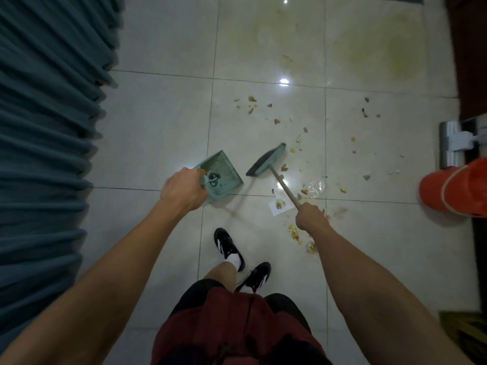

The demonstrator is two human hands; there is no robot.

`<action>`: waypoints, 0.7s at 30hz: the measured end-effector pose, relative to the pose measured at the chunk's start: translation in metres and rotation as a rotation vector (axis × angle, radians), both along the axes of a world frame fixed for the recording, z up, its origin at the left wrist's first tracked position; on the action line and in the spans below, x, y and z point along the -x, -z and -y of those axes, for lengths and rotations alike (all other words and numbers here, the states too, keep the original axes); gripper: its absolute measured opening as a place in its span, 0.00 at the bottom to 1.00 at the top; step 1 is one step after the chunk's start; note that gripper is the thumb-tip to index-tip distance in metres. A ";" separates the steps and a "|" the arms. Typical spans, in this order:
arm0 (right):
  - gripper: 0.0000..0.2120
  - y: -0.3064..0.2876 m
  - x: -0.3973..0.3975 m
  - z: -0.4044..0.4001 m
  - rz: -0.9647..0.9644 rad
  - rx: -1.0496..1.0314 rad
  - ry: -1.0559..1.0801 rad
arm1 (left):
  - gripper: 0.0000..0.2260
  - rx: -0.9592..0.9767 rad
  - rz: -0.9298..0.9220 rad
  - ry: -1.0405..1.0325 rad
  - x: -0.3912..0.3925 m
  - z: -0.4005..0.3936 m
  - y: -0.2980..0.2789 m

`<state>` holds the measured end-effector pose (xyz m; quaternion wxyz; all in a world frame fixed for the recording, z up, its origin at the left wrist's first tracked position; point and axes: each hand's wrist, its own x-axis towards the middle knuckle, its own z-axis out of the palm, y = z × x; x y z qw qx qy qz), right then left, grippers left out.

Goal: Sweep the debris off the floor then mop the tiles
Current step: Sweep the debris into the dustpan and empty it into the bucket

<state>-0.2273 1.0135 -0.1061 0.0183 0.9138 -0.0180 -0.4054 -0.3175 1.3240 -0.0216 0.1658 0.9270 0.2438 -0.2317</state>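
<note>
Left hand (pixel 181 191) hides dustpan (pixel 222 175) handle; mop (pixel 456 146) cut off by frame edge

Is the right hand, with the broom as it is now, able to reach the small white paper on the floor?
Probably yes. The right hand holds the broom, and the white paper lies on open tile beside the stick, nothing blocking it.

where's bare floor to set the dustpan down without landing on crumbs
Bare tiles lie between the curtain and the dustpan, and beyond the dustpan toward the top left. Right of the broom it is crowded: debris reaches to the orange bucket and back beside the right hand.
</note>
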 end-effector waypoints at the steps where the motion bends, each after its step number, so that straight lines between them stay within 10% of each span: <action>1: 0.14 -0.001 0.007 0.012 -0.003 0.006 0.022 | 0.09 -0.008 0.004 0.023 -0.001 0.008 -0.001; 21: 0.15 -0.023 0.147 0.114 0.074 -0.101 -0.026 | 0.08 -0.037 0.075 0.060 0.096 0.106 -0.026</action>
